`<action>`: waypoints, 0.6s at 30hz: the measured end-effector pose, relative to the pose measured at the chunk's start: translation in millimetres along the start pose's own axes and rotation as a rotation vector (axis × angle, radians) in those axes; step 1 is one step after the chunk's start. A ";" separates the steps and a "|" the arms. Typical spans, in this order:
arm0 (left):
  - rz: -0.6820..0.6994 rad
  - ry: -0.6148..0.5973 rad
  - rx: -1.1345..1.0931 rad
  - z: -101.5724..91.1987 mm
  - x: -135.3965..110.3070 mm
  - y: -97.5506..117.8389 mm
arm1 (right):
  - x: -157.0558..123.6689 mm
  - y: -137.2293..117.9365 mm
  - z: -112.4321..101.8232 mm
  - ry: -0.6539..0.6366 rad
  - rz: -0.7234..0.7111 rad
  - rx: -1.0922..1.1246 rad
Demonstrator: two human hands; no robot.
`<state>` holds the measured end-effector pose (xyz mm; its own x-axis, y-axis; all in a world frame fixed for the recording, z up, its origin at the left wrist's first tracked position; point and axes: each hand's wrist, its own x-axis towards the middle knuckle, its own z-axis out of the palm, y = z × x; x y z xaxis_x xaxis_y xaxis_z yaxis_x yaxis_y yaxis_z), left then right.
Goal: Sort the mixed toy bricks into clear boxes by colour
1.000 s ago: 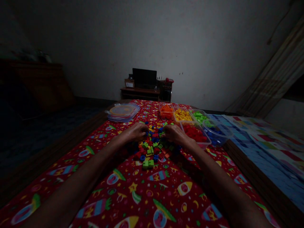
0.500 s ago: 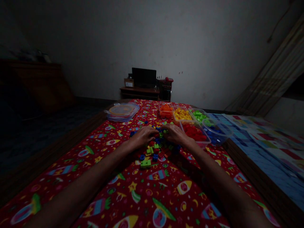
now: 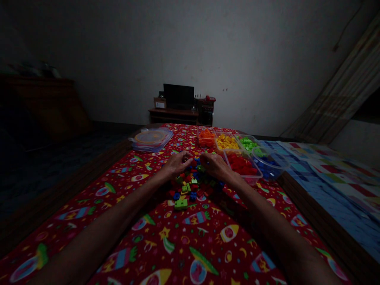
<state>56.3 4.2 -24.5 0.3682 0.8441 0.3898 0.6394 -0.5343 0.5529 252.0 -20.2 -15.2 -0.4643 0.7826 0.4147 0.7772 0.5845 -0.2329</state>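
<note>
A loose pile of toy building bricks [image 3: 186, 187] in green, blue, red and yellow lies on the red patterned cloth [image 3: 166, 253]. At the pile's left side is my left hand [image 3: 175, 164], thumb and forefinger apart, with no brick visible between them. My right hand [image 3: 216, 166] hovers over the right of the pile, its fingers curled in; whatever they hold is hidden. Nearest to me lies a larger green brick [image 3: 181, 204], close to a blue brick [image 3: 193, 196]. Beside my right hand stands a clear tub of red bricks [image 3: 242, 164].
Behind the red tub stand clear tubs of orange bricks [image 3: 207, 137], yellow bricks [image 3: 227, 141] and green bricks [image 3: 248, 144]. A round tub of blue bricks [image 3: 268, 168] sits at the right edge. Stacked lids [image 3: 152, 140] lie far left. A bed [image 3: 314, 182] adjoins on the right.
My left hand has lifted slightly and drawn back left, its thumb and forefinger parting. My right hand's fingers have curled in more. The view has shifted a little.
</note>
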 end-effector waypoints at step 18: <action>-0.101 0.034 -0.157 1.7 -8.6 18.0 | 5.0 -8.4 -1.5 0.014 0.079 0.312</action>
<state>65.8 -12.6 -19.1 0.2824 0.8934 0.3494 0.5581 -0.4493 0.6976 243.7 -21.6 -9.9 -0.4002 0.8263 0.3964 0.6417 0.5615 -0.5225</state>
